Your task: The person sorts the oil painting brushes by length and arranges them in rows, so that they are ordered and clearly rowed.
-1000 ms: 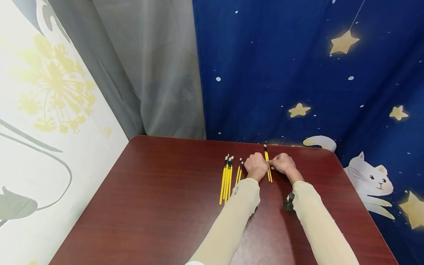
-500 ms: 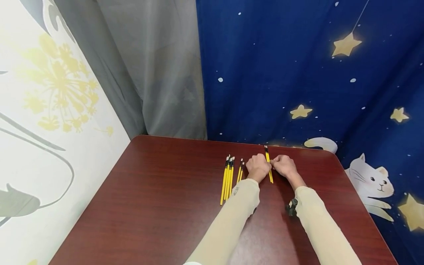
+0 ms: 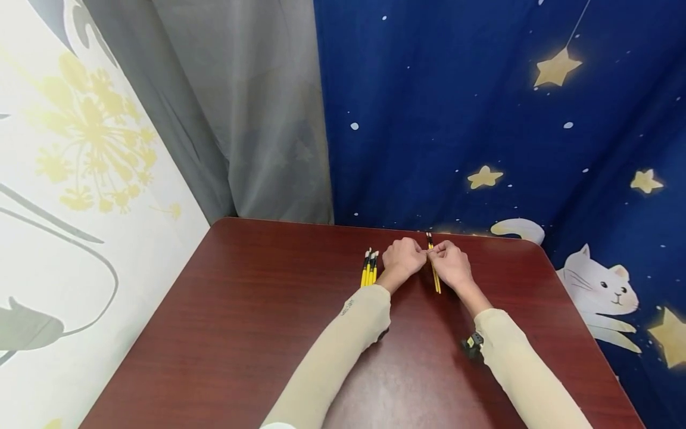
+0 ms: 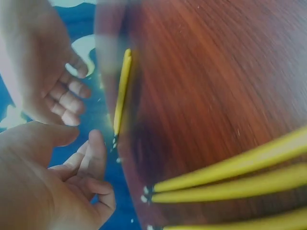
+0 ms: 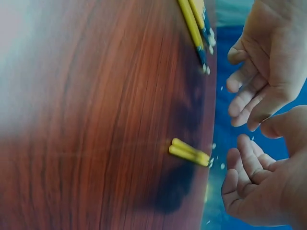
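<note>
My left hand (image 3: 405, 255) and my right hand (image 3: 451, 263) meet fingertip to fingertip over a pair of yellow paintbrushes (image 3: 436, 280) at the table's far side. In the left wrist view, that pair (image 4: 123, 91) lies on the table beyond the hands. My left hand's fingers (image 4: 97, 143) are loosely bent, thumb apart, with nothing visible between them. The right wrist view shows my right hand (image 5: 268, 177) likewise relaxed, its thumb close to the left thumb. Another pair of yellow brushes (image 4: 225, 187) with pale tips lies nearer the left wrist, hidden under the left arm in the head view.
More yellow brushes with black necks and white tips (image 3: 369, 271) lie side by side left of my left forearm, which covers their lower ends. The dark red table (image 3: 257, 310) ends at a blue starry curtain (image 3: 429, 119) and a grey one (image 3: 273, 119).
Both hands have shifted slightly left and away from me, coming up off the right pair of brushes. My left forearm has swung left and now covers the middle pair.
</note>
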{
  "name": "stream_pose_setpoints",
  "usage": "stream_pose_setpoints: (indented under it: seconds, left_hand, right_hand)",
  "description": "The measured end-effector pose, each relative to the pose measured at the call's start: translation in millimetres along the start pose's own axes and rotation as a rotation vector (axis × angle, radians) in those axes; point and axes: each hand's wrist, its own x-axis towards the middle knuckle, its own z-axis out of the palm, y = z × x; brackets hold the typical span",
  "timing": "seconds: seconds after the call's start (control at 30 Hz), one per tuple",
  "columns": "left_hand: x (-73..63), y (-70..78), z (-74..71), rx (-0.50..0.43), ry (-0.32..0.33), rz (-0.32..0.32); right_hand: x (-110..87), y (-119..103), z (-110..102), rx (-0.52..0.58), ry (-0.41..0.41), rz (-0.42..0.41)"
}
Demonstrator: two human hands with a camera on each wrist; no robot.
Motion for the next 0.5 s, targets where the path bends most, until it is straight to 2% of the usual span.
stream_pose_setpoints:
  seconds: [0.2,0.33,0.5]
  left_hand:
    - [-0.8,-18.6,-20.5,-0.026,0.004,-0.010]
    - [-2.4,-30.2,-27.0,0.000,-0.020,-0.019]
    - [-8.7,-39.6,-32.7,0.034,-0.003,-0.026]
  right_hand:
    - [-10.0,-9,5,0.007,-0.088,-0.044]
    - [-18.4,-14,13,-0.015,-0.145,-0.070]
    - [-30.8,-23,25,-0.044,-0.182,-0.086]
